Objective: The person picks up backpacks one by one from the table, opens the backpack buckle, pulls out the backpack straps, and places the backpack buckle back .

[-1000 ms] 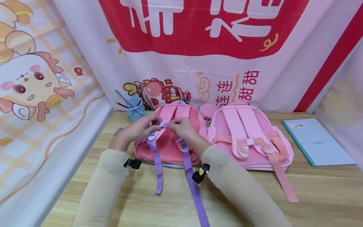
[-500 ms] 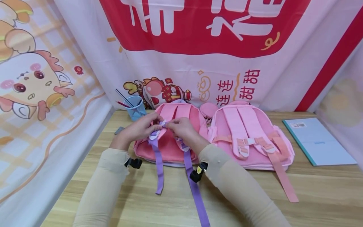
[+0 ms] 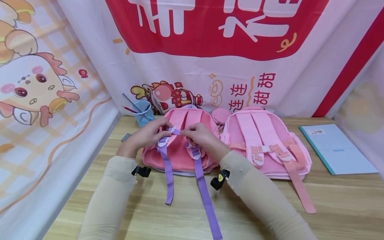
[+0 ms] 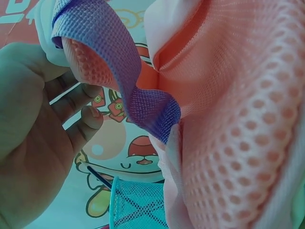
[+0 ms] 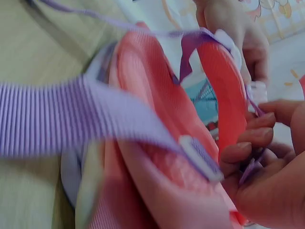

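Wooden table (image 3: 330, 200) | blue cup (image 3: 143, 113): pencils | both grips pinching purple strap (image 3: 176, 131)

The head camera is looking forward and down over the pale wooden table (image 3: 345, 213) toward its far edge, while both wrist cameras are pressing in very near, sharing the salmon-pink plush backpack with purple webbing straps (image 3: 180, 156) (image 4: 238, 119) (image 5: 157, 143) at the table's far left.

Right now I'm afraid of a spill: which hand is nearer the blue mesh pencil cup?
Left. The left hand works just in front of the blue mesh pencil cup; the right hand is farther over, across the pink backpack.
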Available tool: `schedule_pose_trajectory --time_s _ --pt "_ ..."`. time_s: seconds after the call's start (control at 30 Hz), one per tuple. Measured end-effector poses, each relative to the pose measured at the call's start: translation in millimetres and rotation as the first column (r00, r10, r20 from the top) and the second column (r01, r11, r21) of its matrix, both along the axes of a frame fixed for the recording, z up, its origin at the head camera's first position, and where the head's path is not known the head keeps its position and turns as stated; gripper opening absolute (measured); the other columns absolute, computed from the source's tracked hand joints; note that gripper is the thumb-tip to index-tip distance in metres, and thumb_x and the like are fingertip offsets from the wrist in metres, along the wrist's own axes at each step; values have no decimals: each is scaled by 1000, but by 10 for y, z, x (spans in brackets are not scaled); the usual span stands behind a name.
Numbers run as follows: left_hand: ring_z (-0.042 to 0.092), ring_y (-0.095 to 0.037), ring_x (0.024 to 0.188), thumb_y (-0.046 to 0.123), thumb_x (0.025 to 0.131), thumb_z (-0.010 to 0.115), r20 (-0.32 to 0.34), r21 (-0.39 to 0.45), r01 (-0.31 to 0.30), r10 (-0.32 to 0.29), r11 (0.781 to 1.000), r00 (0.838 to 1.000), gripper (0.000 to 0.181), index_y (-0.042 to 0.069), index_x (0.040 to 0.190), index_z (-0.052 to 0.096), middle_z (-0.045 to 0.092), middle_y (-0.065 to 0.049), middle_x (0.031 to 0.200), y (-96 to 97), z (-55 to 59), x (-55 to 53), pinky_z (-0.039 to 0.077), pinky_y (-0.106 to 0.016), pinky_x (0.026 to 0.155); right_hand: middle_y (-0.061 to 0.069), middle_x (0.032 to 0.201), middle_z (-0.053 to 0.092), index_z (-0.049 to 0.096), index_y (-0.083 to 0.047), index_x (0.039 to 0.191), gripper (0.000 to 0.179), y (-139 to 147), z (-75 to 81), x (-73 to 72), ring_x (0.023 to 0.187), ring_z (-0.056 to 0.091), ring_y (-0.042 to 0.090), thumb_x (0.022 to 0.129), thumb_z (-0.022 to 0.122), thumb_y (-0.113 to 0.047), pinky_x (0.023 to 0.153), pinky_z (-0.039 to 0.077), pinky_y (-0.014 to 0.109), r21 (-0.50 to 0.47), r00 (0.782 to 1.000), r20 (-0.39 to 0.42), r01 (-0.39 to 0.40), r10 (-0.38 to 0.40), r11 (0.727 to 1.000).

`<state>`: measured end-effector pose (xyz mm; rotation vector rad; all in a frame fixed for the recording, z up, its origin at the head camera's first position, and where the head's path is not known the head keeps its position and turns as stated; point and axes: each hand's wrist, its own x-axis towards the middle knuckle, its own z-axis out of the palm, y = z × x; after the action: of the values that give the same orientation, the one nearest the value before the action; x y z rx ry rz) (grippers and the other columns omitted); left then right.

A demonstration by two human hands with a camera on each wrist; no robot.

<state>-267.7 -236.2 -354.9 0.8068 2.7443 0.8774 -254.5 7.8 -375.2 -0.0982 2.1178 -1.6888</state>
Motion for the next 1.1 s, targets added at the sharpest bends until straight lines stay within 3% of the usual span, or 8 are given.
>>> schedule_pose_trajectory --time_s 0.13,0.33,0.6,0.8,1.1 --pt "59 -25 105 16 106 69 8 -10 -11 11 1000 1000 20 14 126 67 66 -7 112 1 10 1 52 -41 97 -1 69 53 72 3 116 35 54 -19 -14 61 48 15 105 73 -30 56 40 28 -1 999 29 -22 22 1000" --pt "59 -24 106 15 106 69 9 -5 -3 3 1000 1000 20 13 126 66 66 -7 114 -7 -9 -7 52 -42 98 0 71 53 75 0 121 30 12 -40 -2 59 47 15 105 73 -25 55 39 27 -63 999 39 25 -22 998" --pt "61 -26 113 14 106 69 -4 0 27 -27 1000 1000 23 11 128 66 68 -9 122 13 -40 -18 52 -49 105 -1 69 55 76 -2 115 27 -45 12 18 57 50 14 105 72 -26 57 43 28 17 998 -60 -16 17 1000" --pt "60 -27 115 14 106 70 -12 5 35 -35 999 999 23 11 128 66 67 -9 123 34 -15 -15 51 -50 107 -1 65 53 79 -10 109 19 -70 64 23 58 48 16 106 71 -28 59 41 31 15 998 -63 -22 22 1000" --pt "61 -26 113 12 105 71 -17 -16 52 -52 999 998 22 11 127 66 68 -7 120 76 -21 -19 52 -49 106 -2 65 55 82 -10 113 18 -141 65 -1 60 51 12 105 71 -23 56 41 26 132 991 -121 -35 51 991"
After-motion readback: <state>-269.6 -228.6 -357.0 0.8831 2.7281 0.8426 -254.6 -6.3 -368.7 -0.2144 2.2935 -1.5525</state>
